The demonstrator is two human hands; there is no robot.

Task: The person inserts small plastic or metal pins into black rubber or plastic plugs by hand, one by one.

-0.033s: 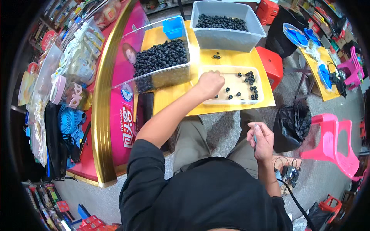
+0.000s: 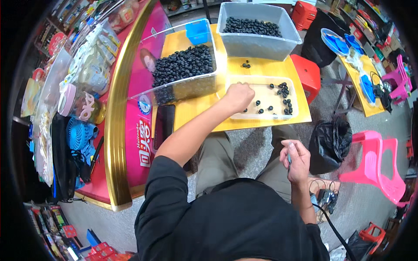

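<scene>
My left hand (image 2: 238,97) is closed in a fist over the left part of a shallow clear plastic tray (image 2: 261,116). What it holds, if anything, is hidden under the fingers. Small round black pieces (image 2: 283,90) lie scattered in that tray, mostly toward its right side. Lower right, above my knee, my right hand (image 2: 298,162) is curled, palm up. A small grey-blue object (image 2: 289,158) shows between its thumb and fingers; its kind is mostly hidden.
A clear bin (image 2: 191,78) heaped with black pieces and a small blue box (image 2: 197,33) stands left on the yellow table (image 2: 261,65). Behind is a grey bin (image 2: 257,45) with more. Red stool (image 2: 307,80), black bag (image 2: 331,145) and pink chair (image 2: 370,156) stand right.
The whole picture has shifted very slightly. Both hands keep the same pose, and nothing is visibly picked up or let go.
</scene>
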